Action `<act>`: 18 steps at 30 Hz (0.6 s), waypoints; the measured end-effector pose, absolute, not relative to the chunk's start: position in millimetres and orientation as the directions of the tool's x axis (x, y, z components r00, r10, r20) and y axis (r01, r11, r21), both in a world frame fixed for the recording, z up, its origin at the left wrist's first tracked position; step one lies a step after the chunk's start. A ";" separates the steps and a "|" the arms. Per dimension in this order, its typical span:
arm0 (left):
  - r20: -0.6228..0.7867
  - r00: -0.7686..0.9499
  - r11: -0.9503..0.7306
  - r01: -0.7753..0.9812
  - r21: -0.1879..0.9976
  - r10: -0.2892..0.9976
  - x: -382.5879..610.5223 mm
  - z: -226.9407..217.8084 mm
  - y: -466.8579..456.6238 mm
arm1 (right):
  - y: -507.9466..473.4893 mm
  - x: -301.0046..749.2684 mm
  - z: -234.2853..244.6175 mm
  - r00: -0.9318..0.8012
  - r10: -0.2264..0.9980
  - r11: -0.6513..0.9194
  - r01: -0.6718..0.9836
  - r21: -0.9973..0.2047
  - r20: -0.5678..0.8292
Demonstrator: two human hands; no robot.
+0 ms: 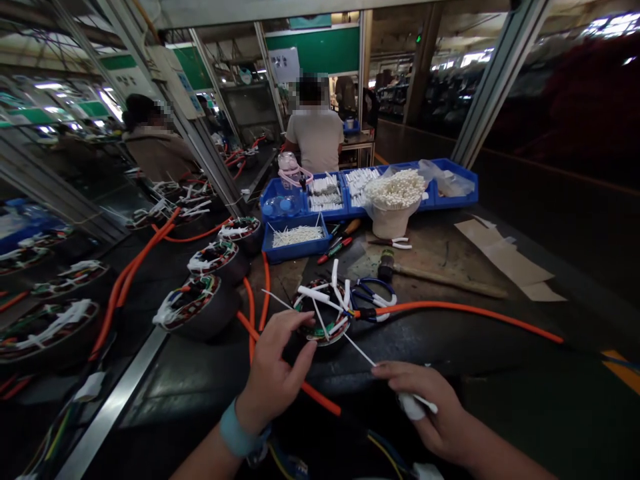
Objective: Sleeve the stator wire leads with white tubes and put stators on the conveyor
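Note:
A round motor stator point(320, 339) with green and copper-coloured windings stands on the dark bench in front of me. White sleeves point(315, 294) and an orange cable point(425, 305) come out of its top. My left hand point(280, 363), with a blue wristband, is at its near left rim, thumb and fingers apart. Whether the fingertips touch the rim I cannot tell. My right hand point(425, 403) pinches the end of a thin white cable tie point(359, 350) stretched from the stator's near edge. A small white piece point(411, 405) shows in the right palm, partly hidden.
More stators point(193, 303) with orange cables crowd the left. Behind are blue bins point(295, 251) of white strips and sleeves, and a white bucket point(390, 223) of tubes. A mallet point(450, 280), pliers point(395, 243), and cardboard point(505, 257) lie right. People sit beyond.

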State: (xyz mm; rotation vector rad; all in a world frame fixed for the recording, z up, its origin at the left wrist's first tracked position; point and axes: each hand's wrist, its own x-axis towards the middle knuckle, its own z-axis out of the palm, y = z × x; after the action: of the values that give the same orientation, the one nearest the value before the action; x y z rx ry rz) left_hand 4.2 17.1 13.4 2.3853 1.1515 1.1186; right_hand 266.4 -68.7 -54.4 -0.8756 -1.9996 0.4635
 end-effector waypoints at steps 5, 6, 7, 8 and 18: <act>0.444 0.514 -0.657 0.701 0.276 0.734 17.9 22.8 26.0 | -34.5 244.1 -43.8 -0.354 0.691 0.720 0.417 -0.555 0.630; 0.411 0.520 -0.640 0.730 0.240 0.748 23.2 23.6 27.1 | -24.1 237.3 -42.1 -0.324 0.702 0.707 0.427 -0.564 0.634; 0.382 0.519 -0.621 0.751 0.224 0.765 28.4 24.0 28.0 | -14.7 231.0 -40.6 -0.290 0.714 0.691 0.436 -0.577 0.637; 0.362 0.511 -0.606 0.760 0.233 0.780 33.2 23.9 28.8 | -7.3 225.8 -39.2 -0.258 0.723 0.679 0.436 -0.590 0.641; 0.561 0.363 -0.658 0.545 0.520 0.744 49.0 13.6 31.6 | -13.4 221.1 -33.2 -0.153 0.858 0.513 0.225 -0.828 0.490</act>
State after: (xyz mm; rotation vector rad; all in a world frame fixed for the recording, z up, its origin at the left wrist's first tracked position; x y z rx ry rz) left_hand 49.0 31.6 13.6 2.3803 1.1510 1.1760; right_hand 221.1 -13.4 -33.2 -0.9322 -1.6678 0.7267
